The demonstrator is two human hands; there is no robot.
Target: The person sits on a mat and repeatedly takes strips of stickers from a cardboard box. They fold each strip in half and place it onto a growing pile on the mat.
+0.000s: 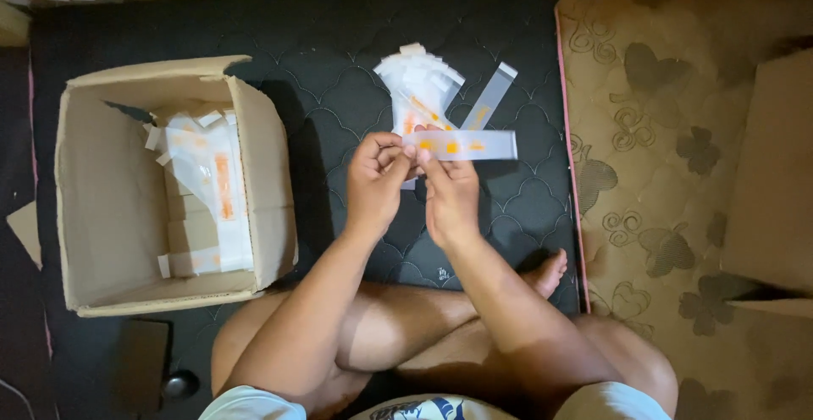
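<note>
Strip in hand: a long, narrow, clear plastic sleeve with orange markings [464, 145], held level above the middle of the black quilted mattress [339, 73], its free end pointing toward the mattress's right, pink-piped edge.

Left hand: the left hand [377, 181] pinches the near end of the sleeve, thumb and fingertips closed on it.

Right hand: the right hand [450, 196] sits just beside the left, touching it, fingers closed on the same end of the sleeve.

Look of the sleeve: flat, thin and see-through with a whitish cast; a few small orange patches along its length. It looks limp and light, likely to bend or slip if held loosely.

Loose pile: a fanned heap of similar clear and white sleeves [419, 85] lies on the mattress toward its far edge, just beyond the hands; one single sleeve [489, 96] lies slanted beside the heap.

Box: an open brown cardboard box [93, 208] stands at the left edge of the mattress, holding a stack of similar sleeves with orange print [212, 183].

Progress, as a judgement: a fair share of sleeves already rests in the box, one is being worked, and the heap appears still to be handled.

Surroundings: a beige floral mat [677, 183] lies to the right; the person sits cross-legged at the near edge.
</note>
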